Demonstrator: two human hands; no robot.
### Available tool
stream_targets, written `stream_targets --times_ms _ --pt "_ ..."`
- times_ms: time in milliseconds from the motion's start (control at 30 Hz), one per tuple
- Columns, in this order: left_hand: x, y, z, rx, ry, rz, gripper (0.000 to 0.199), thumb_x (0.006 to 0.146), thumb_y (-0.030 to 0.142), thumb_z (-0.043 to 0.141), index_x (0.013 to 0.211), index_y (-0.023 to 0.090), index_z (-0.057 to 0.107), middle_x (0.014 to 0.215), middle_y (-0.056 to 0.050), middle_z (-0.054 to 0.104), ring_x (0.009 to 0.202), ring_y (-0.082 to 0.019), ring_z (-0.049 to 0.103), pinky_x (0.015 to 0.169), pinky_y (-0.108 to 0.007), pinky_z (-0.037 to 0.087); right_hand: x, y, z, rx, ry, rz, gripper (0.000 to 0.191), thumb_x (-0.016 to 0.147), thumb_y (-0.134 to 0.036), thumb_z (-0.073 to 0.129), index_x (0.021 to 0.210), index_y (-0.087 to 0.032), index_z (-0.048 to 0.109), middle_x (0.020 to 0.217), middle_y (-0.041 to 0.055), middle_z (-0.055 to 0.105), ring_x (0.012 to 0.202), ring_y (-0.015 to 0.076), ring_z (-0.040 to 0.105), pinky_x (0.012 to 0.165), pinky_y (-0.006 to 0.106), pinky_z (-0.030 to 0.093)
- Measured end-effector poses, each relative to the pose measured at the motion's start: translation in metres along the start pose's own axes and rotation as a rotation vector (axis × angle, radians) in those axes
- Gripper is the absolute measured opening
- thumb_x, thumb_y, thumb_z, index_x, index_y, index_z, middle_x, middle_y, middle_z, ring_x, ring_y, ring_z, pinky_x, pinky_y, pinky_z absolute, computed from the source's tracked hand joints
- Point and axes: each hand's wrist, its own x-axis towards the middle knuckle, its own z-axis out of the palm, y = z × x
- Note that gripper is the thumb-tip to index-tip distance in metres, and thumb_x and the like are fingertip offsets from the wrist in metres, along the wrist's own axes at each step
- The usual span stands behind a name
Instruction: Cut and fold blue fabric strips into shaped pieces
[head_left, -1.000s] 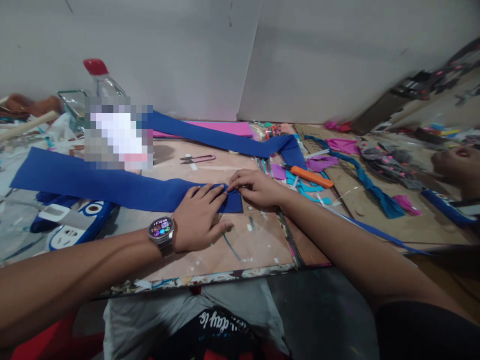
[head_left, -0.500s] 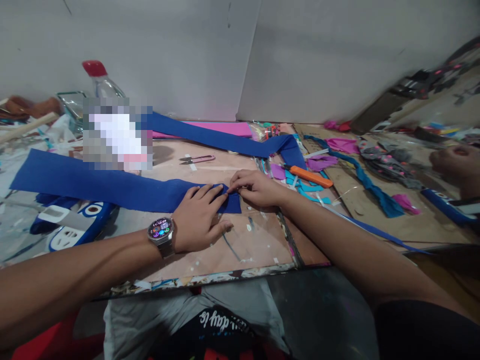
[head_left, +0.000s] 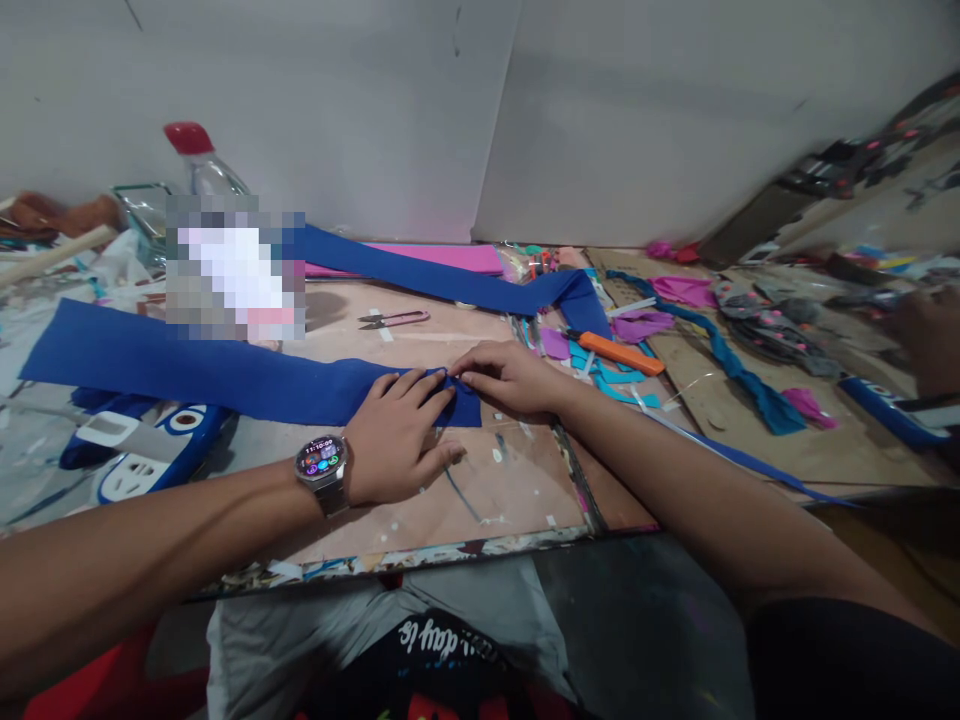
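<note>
A long blue strip [head_left: 225, 375] lies across the table from the left, its right end gathered into small folds. Flat on that strip near its right end rests my left hand [head_left: 401, 430], fingers spread, with a watch on the wrist. My right hand [head_left: 514, 375] pinches the gathered upper edge of the strip between thumb and fingertips, touching the left fingertips. Behind them, pink-handled thread snips [head_left: 397, 319] lie on the table. A second length of blue material [head_left: 450, 280] runs along the back and bends down at the right.
An orange cutter [head_left: 621, 353] lies among cyan and purple scraps right of my hands. Brown cardboard [head_left: 750, 430] bears a teal strip [head_left: 720, 350]. A red-capped bottle [head_left: 191, 140] stands back left. Another person's hand [head_left: 930, 335] is at far right.
My right hand has shifted slightly left along the gathered edge. My left hand stays put. The other person's hand at far right has moved right.
</note>
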Motion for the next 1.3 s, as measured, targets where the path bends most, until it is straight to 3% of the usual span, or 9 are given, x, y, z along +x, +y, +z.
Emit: stream_targets --times_ms 367,700,1000,1300 --pt "0.0006 -0.0008 0.0006 -0.005 -0.012 -0.007 0.071 0.1 0.064 0.046 0.153 0.017 0.05 0.164 -0.015 0.046 0.151 -0.04 0.041 0.118 -0.061 0.034 0.0015 0.0022 0.0071 0.011 0.031 0.049 0.023 0.092 -0.027 0.067 0.109 -0.016 0.077 0.086 0.0049 0.076 0.073 0.0166 0.065 0.07 0.027 0.049" --pt "0.0001 0.0009 0.0015 -0.017 0.04 -0.035 0.078 0.099 0.064 0.048 0.151 0.006 0.045 0.156 -0.024 0.052 0.147 -0.039 0.045 0.119 -0.057 0.035 0.0006 0.0029 0.0089 -0.032 0.051 0.058 0.027 0.09 -0.025 0.069 0.114 -0.015 0.078 0.085 0.0055 0.077 0.073 0.0167 0.066 0.072 0.028 0.049" --pt "0.0 0.0006 -0.0007 -0.014 0.029 -0.005 0.066 0.099 0.062 0.049 0.146 0.017 0.053 0.159 -0.018 0.05 0.147 -0.04 0.044 0.116 -0.06 0.037 0.0004 0.0021 0.0087 -0.021 0.049 0.073 0.027 0.09 -0.025 0.068 0.113 -0.016 0.079 0.082 0.004 0.077 0.069 0.0152 0.065 0.069 0.026 0.049" --pt "-0.0003 0.0012 -0.0013 -0.011 0.019 -0.009 0.067 0.1 0.062 0.048 0.147 0.015 0.054 0.159 -0.017 0.051 0.147 -0.04 0.044 0.116 -0.06 0.036 0.0009 0.0016 0.0102 0.003 0.067 0.094 0.027 0.09 -0.024 0.066 0.111 -0.014 0.079 0.079 0.004 0.075 0.066 0.0143 0.064 0.068 0.026 0.048"
